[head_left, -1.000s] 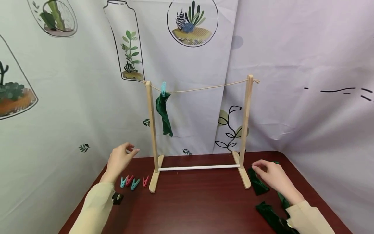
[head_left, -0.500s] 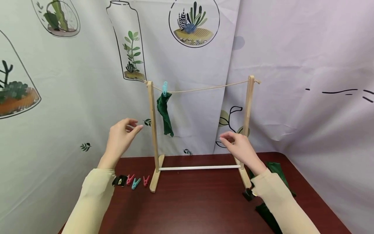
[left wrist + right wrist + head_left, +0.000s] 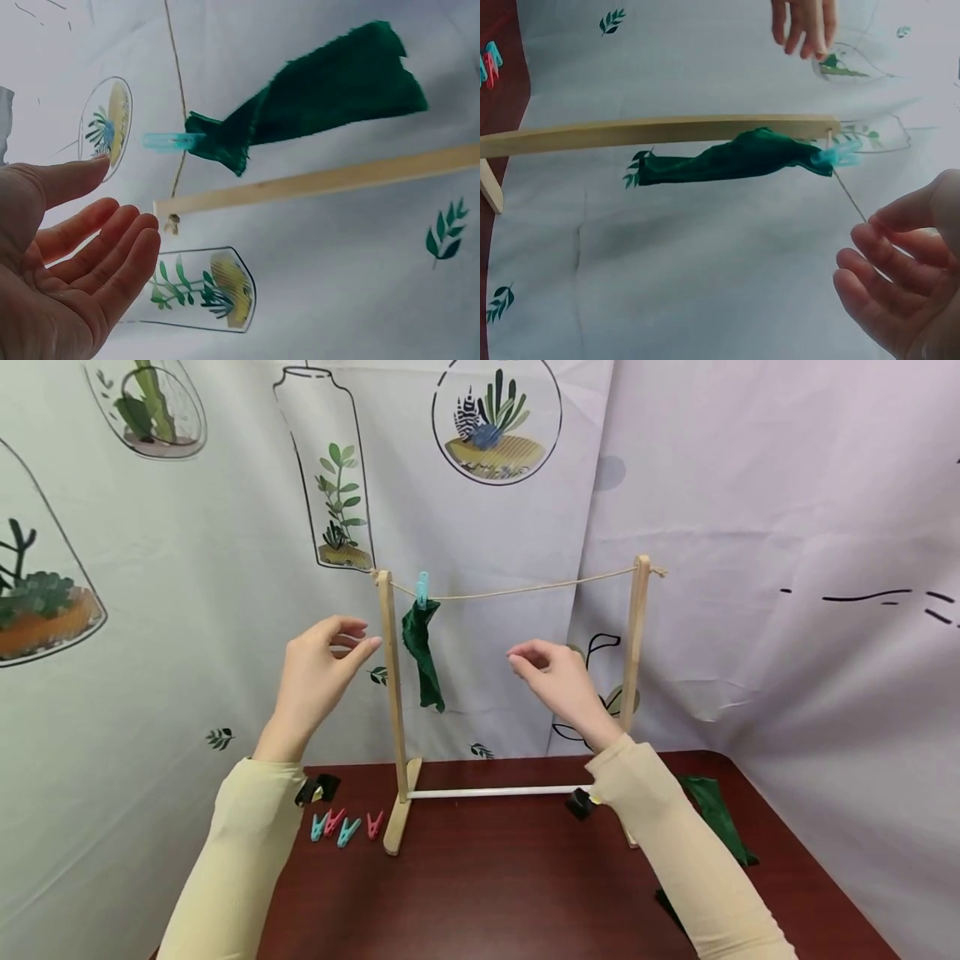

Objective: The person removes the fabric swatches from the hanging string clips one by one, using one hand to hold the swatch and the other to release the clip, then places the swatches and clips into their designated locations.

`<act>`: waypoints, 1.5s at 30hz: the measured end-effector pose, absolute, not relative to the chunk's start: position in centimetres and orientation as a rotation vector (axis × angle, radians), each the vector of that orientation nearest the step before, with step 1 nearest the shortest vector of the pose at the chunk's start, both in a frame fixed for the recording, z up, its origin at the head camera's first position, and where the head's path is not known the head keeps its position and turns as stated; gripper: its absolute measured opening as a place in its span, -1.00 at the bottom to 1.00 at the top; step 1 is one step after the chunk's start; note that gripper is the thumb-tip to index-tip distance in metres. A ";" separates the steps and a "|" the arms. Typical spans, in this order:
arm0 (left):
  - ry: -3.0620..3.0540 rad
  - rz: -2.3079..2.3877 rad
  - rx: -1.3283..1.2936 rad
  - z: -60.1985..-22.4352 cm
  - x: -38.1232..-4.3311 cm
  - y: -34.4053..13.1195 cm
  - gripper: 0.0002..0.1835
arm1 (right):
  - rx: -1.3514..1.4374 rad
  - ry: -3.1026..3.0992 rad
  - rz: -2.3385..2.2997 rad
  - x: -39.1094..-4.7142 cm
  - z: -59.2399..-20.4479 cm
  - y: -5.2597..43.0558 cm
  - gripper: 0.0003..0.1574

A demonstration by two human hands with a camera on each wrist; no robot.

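A green cloth strip [image 3: 422, 656] hangs from the string [image 3: 517, 590] by a light-blue clothespin [image 3: 422, 589], close to the left wooden post [image 3: 392, 693]. To the left of that post my left hand [image 3: 318, 668] is raised, fingers loosely bent and apart from the thumb, holding nothing. Right of the cloth, below the string, hovers my right hand [image 3: 558, 681]. Its thumb and index fingertip almost meet, and nothing shows between them. In the right wrist view the string [image 3: 850, 196] passes behind those fingertips; touching is hard to tell.
Several blue and pink clothespins [image 3: 347, 832] lie on the dark red table [image 3: 480, 885] at the left. Another green cloth [image 3: 716, 814] lies at the right, with more green partly hidden by the right sleeve [image 3: 667, 843]. A white bar [image 3: 495, 791] joins the stand's feet.
Both hands have risen. The right one has come up and leftward from beside the cloths on the table; the left has moved up and slightly right. The hanging cloth has stayed put.
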State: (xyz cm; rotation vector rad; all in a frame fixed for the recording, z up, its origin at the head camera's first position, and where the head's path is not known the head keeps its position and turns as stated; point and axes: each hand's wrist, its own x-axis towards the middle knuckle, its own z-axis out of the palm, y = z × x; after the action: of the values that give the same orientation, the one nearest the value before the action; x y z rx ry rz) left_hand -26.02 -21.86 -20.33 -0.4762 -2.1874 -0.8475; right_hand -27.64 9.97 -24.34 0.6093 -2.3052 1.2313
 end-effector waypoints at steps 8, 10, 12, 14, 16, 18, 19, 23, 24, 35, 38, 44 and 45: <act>-2.264 -0.903 -0.490 -17.8 -27.8 -19.5 -0.54 | 0.605 -2.283 1.281 -30.1 -23.0 8.0 -0.72; -2.272 -0.901 -0.500 -17.3 -28.3 -19.0 -0.53 | 0.587 -2.295 1.288 -30.7 -22.6 7.5 -0.72; -2.281 -0.904 -0.509 -16.9 -28.8 -18.4 -0.53 | 0.578 -2.298 1.314 -31.3 -22.2 6.9 -0.72; -2.292 -0.909 -0.505 -16.4 -29.2 -18.0 -0.51 | 0.567 -2.302 1.354 -31.8 -21.8 6.3 -0.72; -2.307 -0.910 -0.494 -16.1 -29.5 -17.6 -0.49 | 0.558 -2.304 1.426 -32.4 -21.4 5.7 -0.69; -2.317 -0.922 -0.484 -15.8 -29.9 -17.2 -0.48 | 0.539 -2.314 1.500 -32.9 -21.1 5.1 -0.68; -2.322 -0.929 -0.478 -15.7 -30.0 -17.1 -0.47 | 0.527 -2.321 1.528 -33.2 -20.9 4.8 -0.68; -2.339 -0.939 -0.467 -15.4 -30.5 -16.7 -0.47 | 0.502 -2.334 1.634 -34.0 -20.5 3.6 -0.65; -2.349 -0.933 -0.466 -15.3 -30.6 -16.7 -0.47 | 0.501 -2.335 1.654 -34.2 -20.4 3.3 -0.64; -2.471 -0.895 -0.498 -14.4 -32.3 -16.0 -0.40 | 0.553 -2.380 1.628 -35.3 -20.0 1.3 -0.58; -2.495 -0.951 -0.522 -14.2 -32.6 -15.9 -0.36 | 0.546 -2.386 1.585 -35.7 -20.0 0.9 -0.59; -2.507 -1.002 -0.554 -14.3 -33.0 -15.8 -0.37 | 0.524 -2.380 1.527 -36.2 -19.9 0.3 -0.56; -2.505 -1.004 -0.555 -14.3 -33.1 -15.8 -0.38 | 0.525 -2.380 1.527 -36.3 -19.9 0.2 -0.56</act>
State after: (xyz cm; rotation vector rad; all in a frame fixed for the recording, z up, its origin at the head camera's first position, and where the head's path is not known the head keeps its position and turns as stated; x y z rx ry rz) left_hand -33.06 -15.77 -14.29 -0.5546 -2.5051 -1.0045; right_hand -36.25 0.21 -19.87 0.5252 -2.3804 1.5265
